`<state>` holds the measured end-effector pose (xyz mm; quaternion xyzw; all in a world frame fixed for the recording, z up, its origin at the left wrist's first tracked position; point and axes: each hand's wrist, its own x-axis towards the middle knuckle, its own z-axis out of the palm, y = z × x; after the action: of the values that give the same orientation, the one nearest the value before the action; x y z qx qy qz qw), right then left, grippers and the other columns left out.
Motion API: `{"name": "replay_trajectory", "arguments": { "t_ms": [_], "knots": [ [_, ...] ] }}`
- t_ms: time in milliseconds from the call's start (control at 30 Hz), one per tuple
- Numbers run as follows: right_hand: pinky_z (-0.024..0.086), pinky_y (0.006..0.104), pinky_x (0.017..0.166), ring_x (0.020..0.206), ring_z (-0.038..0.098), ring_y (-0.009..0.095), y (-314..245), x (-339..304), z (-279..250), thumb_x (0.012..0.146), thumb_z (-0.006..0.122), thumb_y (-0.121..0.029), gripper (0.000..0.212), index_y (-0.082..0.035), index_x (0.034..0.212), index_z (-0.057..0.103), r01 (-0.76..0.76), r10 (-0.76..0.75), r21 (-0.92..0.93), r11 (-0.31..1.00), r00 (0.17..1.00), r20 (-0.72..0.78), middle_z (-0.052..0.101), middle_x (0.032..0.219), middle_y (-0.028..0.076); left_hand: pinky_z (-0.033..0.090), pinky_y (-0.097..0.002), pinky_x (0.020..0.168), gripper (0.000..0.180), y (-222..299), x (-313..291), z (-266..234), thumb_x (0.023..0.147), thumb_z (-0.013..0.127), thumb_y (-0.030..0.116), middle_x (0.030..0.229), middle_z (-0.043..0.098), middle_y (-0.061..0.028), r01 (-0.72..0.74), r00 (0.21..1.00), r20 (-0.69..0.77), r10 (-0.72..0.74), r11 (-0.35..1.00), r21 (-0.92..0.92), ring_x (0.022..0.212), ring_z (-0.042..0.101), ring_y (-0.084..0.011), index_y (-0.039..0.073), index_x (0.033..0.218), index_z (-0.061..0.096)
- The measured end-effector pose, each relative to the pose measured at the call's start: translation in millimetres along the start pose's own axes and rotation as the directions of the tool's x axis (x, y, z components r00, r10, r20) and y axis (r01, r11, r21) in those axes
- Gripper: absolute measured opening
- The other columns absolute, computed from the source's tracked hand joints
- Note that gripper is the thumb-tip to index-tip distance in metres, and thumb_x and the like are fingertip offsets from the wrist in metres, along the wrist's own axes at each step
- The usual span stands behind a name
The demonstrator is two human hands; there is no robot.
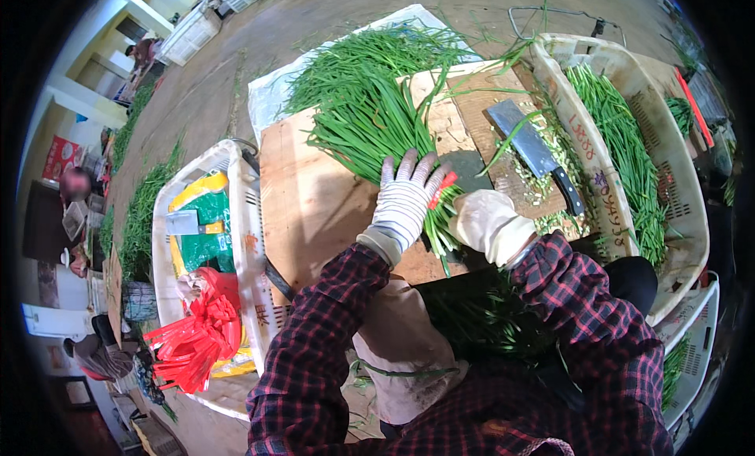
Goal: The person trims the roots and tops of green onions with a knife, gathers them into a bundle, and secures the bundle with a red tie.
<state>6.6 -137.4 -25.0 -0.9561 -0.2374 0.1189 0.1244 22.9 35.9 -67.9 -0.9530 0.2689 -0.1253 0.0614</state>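
A thick bunch of garlic chives [373,129] lies on a wooden board [311,224], leaves pointing away and pale stems toward me. My left hand [403,203], in a striped glove, rests over the bunch with its fingers curved around it. Just beside those fingers, a red plastic tie [445,187] crosses the stems. My right hand [489,226], in a cream glove, is curled closed against the stem ends; whatever its fingers pinch is hidden. To its right, a black-handled cleaver [528,147] lies among chopped pale trimmings.
Loose chives [377,59] are heaped on a white sheet beyond the board. A white crate [568,102] of chives stands at right. The left crate [255,287] holds red plastic strips [206,326] and a small cleaver [185,222]. Other people sit at far left.
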Motion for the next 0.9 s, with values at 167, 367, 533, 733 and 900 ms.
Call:
{"name": "replay_trajectory", "arguments": {
  "t_ms": [167, 367, 533, 733, 900],
  "knots": [
    [0.052, 0.0418, 0.063, 0.073, 0.066, 0.031, 7, -17, 30, 0.079, 0.055, -0.018, 0.016, -0.008, 0.075, 0.066, 0.206, -0.201, -0.128, 0.97, 0.978, 0.054, 0.065, 0.075, 0.014, 0.027, -0.0569, 0.106, 0.06, -2, -3, -1, 0.082, 0.051, 0.012, 0.14, 0.042, -0.0075, 0.009, 1.0, 0.01, -0.007, 0.994, -0.111, 0.129, 0.038, -0.0328, 0.025, 0.14, 0.04],
    [0.048, 0.0423, 0.059, 0.063, 0.06, 0.033, 21, -42, 31, 0.076, 0.059, -0.015, 0.012, -0.006, 0.069, 0.056, 0.321, -0.313, 0.025, 0.947, 0.936, -0.159, 0.059, 0.067, 0.016, 0.026, -0.0547, 0.109, 0.058, -6, -2, 3, 0.083, 0.049, 0.015, 0.143, 0.039, -0.0042, -0.006, 0.998, 0.067, 0.009, 0.999, -0.036, 0.131, 0.036, -0.0299, 0.024, 0.139, 0.041],
    [0.047, 0.0442, 0.06, 0.063, 0.061, 0.034, 20, -41, 17, 0.076, 0.058, -0.018, 0.012, -0.006, 0.072, 0.06, 0.416, -0.399, 0.06, 0.907, 0.898, -0.185, 0.06, 0.065, 0.015, 0.026, -0.0553, 0.109, 0.054, -7, 3, -1, 0.086, 0.047, 0.015, 0.145, 0.038, -0.0048, -0.008, 0.998, 0.057, 0.013, 0.997, -0.074, 0.133, 0.035, -0.0308, 0.027, 0.139, 0.043],
    [0.05, 0.0426, 0.062, 0.067, 0.063, 0.036, 18, -1, -73, 0.083, 0.064, -0.047, 0.047, 0.0, 0.076, 0.066, 0.143, -0.166, 0.276, 0.95, 0.984, 0.059, 0.063, 0.068, 0.019, 0.024, -0.0575, 0.109, 0.054, 0, -11, -19, 0.081, 0.054, 0.01, 0.141, 0.041, -0.0081, 0.143, 0.99, 0.022, -0.141, 0.971, -0.191, 0.133, 0.033, -0.035, 0.026, 0.133, 0.05],
    [0.049, 0.0402, 0.088, 0.103, 0.061, 0.041, 37, 22, -7, 0.069, 0.066, -0.072, 0.108, 0.016, 0.127, 0.043, -0.017, -0.014, 0.386, 0.922, 0.997, 0.078, 0.062, 0.103, 0.032, 0.042, -0.0387, 0.099, 0.059, 30, -60, 21, 0.075, 0.075, 0.012, 0.129, 0.051, -0.0107, 0.134, 0.474, 0.36, -0.804, -0.338, -0.932, 0.117, 0.049, -0.0235, 0.006, 0.128, 0.05]
  ]
}}
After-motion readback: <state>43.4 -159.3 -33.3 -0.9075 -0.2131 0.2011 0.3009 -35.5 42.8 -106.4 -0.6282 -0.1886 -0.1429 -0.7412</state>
